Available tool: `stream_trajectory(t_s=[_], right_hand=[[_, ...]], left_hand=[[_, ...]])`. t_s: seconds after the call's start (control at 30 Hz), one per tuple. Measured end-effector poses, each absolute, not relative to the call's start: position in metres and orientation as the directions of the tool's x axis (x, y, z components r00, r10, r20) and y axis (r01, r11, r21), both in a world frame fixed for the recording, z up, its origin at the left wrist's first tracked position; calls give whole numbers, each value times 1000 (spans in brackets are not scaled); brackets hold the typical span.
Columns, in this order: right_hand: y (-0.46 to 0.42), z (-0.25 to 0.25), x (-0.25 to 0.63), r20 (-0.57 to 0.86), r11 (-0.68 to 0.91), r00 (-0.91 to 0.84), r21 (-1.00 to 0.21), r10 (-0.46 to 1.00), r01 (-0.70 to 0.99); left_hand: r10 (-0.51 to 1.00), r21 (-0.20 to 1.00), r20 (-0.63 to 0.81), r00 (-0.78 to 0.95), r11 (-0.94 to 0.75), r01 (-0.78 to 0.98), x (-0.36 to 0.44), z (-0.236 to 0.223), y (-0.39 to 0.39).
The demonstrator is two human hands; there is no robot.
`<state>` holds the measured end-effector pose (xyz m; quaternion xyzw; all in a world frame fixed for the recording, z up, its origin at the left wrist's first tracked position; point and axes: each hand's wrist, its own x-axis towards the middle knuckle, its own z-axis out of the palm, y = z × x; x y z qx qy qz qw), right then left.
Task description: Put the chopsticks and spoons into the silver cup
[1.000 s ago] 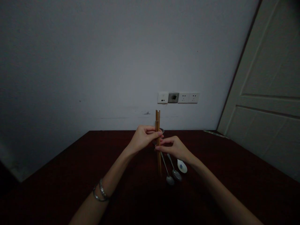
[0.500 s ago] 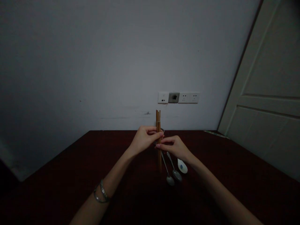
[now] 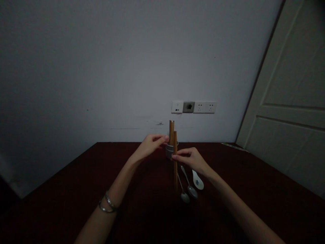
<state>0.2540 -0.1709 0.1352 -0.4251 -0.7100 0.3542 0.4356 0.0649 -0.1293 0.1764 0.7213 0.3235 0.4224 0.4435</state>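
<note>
My right hand (image 3: 191, 159) pinches upright wooden chopsticks (image 3: 175, 144) between thumb and fingers, in front of a round metal cup (image 3: 169, 151). More chopsticks (image 3: 171, 128) stand in that cup, their tops well above its rim. Just left of the cup is my left hand (image 3: 151, 144), open, its thumb and fingers stretched toward the standing chopsticks. Whether its fingertips touch the cup, I cannot tell. Below my right hand lie two metal spoons, a smaller spoon (image 3: 185, 197) and a larger spoon (image 3: 192, 191), beside a white spoon (image 3: 198, 182) with a blue mark.
All of this is on a dark red table (image 3: 127, 189) that meets a pale wall (image 3: 127, 67). Sockets and switches (image 3: 194, 107) are set in the wall above the table's far edge. A panelled door (image 3: 291, 101) stands at the right.
My left hand has let go of the chopsticks in front and drawn back left. My right hand now holds them alone, slightly further right and lower, so the cup shows more.
</note>
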Motion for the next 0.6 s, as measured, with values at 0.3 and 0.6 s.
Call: stream_trajectory(t_s=[0.3,0.6], right_hand=[[-106,168,285,418,385,87,-887,904,257],[-17,180,292,526,456,327,-848,785,270]], left_hand=[[993,998,-61,97,64,-30,30,87,-30],[978,999,-39,-204,36,-15,3,16,4]])
